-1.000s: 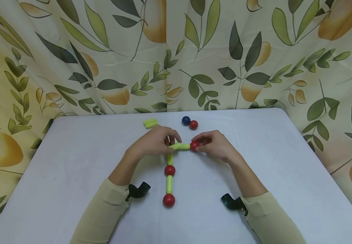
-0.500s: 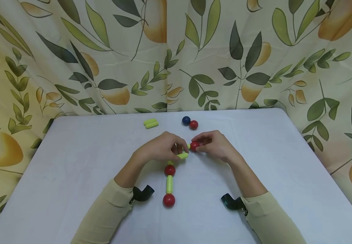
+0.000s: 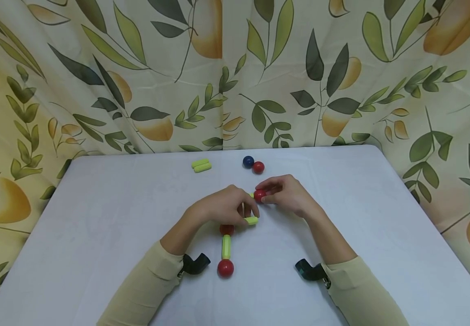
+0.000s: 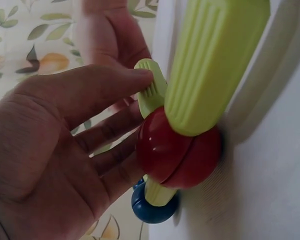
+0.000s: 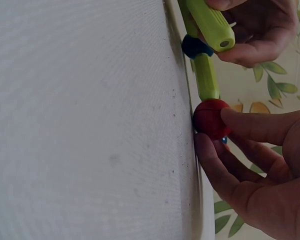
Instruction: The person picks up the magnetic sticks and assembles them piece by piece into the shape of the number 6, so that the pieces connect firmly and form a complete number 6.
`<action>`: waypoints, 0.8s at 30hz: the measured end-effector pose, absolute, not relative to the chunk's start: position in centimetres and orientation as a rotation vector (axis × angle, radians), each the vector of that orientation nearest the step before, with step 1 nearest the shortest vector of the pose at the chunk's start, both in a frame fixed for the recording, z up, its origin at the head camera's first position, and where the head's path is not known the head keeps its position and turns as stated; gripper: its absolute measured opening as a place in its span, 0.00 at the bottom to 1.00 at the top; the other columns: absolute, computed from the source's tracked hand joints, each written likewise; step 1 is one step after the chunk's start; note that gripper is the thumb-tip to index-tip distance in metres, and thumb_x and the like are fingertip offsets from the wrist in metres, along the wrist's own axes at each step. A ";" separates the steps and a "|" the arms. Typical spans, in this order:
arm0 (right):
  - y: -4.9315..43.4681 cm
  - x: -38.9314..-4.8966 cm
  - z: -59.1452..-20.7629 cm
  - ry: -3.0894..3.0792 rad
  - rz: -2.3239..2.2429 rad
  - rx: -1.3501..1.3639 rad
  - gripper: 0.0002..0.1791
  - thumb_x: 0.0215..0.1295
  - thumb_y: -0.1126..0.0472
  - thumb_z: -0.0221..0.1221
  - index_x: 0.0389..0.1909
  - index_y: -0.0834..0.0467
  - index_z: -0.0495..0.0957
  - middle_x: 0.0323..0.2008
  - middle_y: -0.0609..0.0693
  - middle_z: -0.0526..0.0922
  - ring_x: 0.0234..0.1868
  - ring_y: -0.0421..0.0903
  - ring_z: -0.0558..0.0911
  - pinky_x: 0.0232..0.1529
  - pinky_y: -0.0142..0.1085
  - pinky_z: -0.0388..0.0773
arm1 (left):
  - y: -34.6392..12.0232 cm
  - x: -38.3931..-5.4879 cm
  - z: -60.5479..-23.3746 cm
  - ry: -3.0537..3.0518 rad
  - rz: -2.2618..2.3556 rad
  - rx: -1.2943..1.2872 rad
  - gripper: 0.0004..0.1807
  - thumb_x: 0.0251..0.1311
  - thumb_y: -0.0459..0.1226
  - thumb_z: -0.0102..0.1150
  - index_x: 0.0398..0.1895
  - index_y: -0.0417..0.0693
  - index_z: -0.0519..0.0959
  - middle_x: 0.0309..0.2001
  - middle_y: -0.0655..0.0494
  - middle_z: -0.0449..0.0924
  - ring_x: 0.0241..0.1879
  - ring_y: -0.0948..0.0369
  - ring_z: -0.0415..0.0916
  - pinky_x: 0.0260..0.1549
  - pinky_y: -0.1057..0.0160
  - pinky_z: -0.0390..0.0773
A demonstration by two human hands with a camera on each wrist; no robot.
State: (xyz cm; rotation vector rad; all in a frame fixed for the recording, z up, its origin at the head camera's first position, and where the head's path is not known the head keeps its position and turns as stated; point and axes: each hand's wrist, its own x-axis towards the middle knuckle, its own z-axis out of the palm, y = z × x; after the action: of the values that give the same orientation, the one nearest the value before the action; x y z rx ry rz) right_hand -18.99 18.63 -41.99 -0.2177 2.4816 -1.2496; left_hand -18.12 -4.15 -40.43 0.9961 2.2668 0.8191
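Note:
My left hand pinches a ribbed lime-green rod between thumb and fingers, above the table. With thumb and fingertips my right hand grips a red ball at the end of a joined line of balls and rods. From that ball a green rod leads to a dark blue ball, which my left hand hides in the head view. Nearer to me the line has a red ball, another green rod and an end red ball.
Two loose green rods lie side by side at the table's back. To their right, a loose blue ball and a loose red ball sit together. A leaf-patterned curtain hangs behind the white table.
My left hand has moved toward me and slightly right with the green rod, from over the line's corner to beside its middle red ball. My right hand stays on its red ball.

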 end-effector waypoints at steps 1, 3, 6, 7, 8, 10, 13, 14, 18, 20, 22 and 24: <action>18.6 -19.0 -42.0 2.481 -1.249 -0.215 0.18 0.66 0.67 0.67 0.56 0.58 0.86 0.48 0.56 0.90 0.49 0.51 0.84 0.47 0.35 0.80 | -4.1 -18.1 -40.5 2.263 0.814 1.000 0.11 0.60 0.33 0.72 0.46 0.53 0.89 0.32 0.61 0.83 0.35 0.61 0.81 0.35 0.67 0.81; 18.6 -19.0 -41.9 2.483 -1.244 -0.208 0.18 0.66 0.67 0.67 0.56 0.58 0.86 0.48 0.55 0.90 0.50 0.51 0.84 0.48 0.35 0.80 | -4.0 -18.0 -40.6 2.256 0.804 1.006 0.11 0.60 0.33 0.72 0.45 0.54 0.89 0.32 0.61 0.82 0.34 0.62 0.81 0.35 0.67 0.81; 18.5 -19.0 -41.8 2.481 -1.243 -0.201 0.17 0.66 0.66 0.67 0.56 0.58 0.86 0.48 0.55 0.90 0.50 0.51 0.85 0.49 0.36 0.80 | -3.8 -17.9 -40.6 2.251 0.789 1.004 0.10 0.60 0.33 0.73 0.44 0.54 0.89 0.32 0.60 0.82 0.32 0.62 0.81 0.33 0.67 0.81; 18.5 -19.0 -41.8 2.479 -1.244 -0.199 0.18 0.66 0.66 0.67 0.56 0.58 0.86 0.48 0.55 0.90 0.50 0.51 0.85 0.49 0.36 0.80 | -3.8 -17.8 -40.6 2.248 0.786 1.001 0.10 0.60 0.33 0.73 0.44 0.54 0.89 0.32 0.60 0.82 0.31 0.62 0.81 0.33 0.67 0.81; 18.5 -19.0 -41.8 2.478 -1.244 -0.199 0.18 0.66 0.66 0.67 0.56 0.58 0.86 0.48 0.55 0.90 0.50 0.51 0.85 0.49 0.37 0.80 | -3.7 -17.8 -40.7 2.245 0.787 0.997 0.10 0.60 0.33 0.73 0.44 0.53 0.89 0.32 0.60 0.82 0.30 0.62 0.81 0.32 0.66 0.81; 18.5 -19.0 -41.8 2.475 -1.245 -0.197 0.18 0.66 0.66 0.67 0.56 0.58 0.86 0.48 0.55 0.90 0.51 0.51 0.85 0.50 0.37 0.81 | -3.7 -17.7 -40.8 2.239 0.785 0.989 0.10 0.60 0.32 0.72 0.44 0.53 0.89 0.31 0.59 0.82 0.28 0.62 0.80 0.31 0.66 0.81; 18.5 -19.0 -41.9 2.471 -1.244 -0.192 0.18 0.66 0.66 0.67 0.57 0.57 0.85 0.49 0.55 0.89 0.51 0.52 0.84 0.52 0.38 0.81 | -3.6 -17.6 -40.8 2.231 0.778 0.980 0.10 0.60 0.32 0.72 0.44 0.52 0.89 0.31 0.59 0.81 0.25 0.63 0.80 0.29 0.67 0.81; 18.5 -19.0 -41.9 2.470 -1.244 -0.190 0.18 0.66 0.66 0.67 0.57 0.57 0.85 0.49 0.55 0.89 0.52 0.52 0.84 0.52 0.39 0.81 | -3.5 -17.6 -40.8 2.231 0.774 0.981 0.10 0.60 0.32 0.72 0.44 0.52 0.89 0.31 0.59 0.81 0.25 0.63 0.80 0.29 0.67 0.81; 18.5 -19.0 -41.9 2.471 -1.241 -0.189 0.18 0.67 0.66 0.67 0.57 0.57 0.85 0.50 0.55 0.89 0.52 0.52 0.84 0.53 0.39 0.81 | -3.5 -17.5 -40.8 2.233 0.756 0.988 0.10 0.61 0.32 0.72 0.45 0.52 0.89 0.31 0.59 0.81 0.26 0.63 0.79 0.28 0.67 0.80; 18.5 -19.0 -41.9 2.475 -1.237 -0.192 0.18 0.67 0.66 0.67 0.57 0.57 0.86 0.50 0.55 0.89 0.52 0.52 0.84 0.53 0.40 0.81 | -3.4 -17.5 -40.9 2.228 0.755 0.981 0.10 0.61 0.32 0.72 0.45 0.51 0.89 0.31 0.58 0.81 0.25 0.63 0.79 0.27 0.67 0.80; 18.5 -19.0 -41.9 2.479 -1.234 -0.194 0.18 0.67 0.66 0.67 0.57 0.57 0.85 0.50 0.55 0.89 0.52 0.52 0.84 0.53 0.39 0.81 | -3.4 -17.4 -40.9 2.218 0.758 0.970 0.10 0.61 0.31 0.71 0.45 0.51 0.89 0.31 0.58 0.81 0.23 0.63 0.79 0.26 0.67 0.81; 18.5 -18.9 -41.9 2.481 -1.231 -0.194 0.18 0.67 0.66 0.67 0.57 0.57 0.85 0.50 0.55 0.89 0.52 0.52 0.84 0.52 0.39 0.81 | -3.4 -17.4 -40.8 2.212 0.758 0.960 0.10 0.61 0.31 0.71 0.45 0.51 0.89 0.31 0.57 0.80 0.22 0.62 0.79 0.24 0.66 0.81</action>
State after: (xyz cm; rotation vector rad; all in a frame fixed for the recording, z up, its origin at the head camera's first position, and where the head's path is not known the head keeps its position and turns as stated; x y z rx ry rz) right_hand -18.94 18.53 -41.87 -0.1936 2.4808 -1.2305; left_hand -17.36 -3.41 -40.80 0.9604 2.2118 0.7582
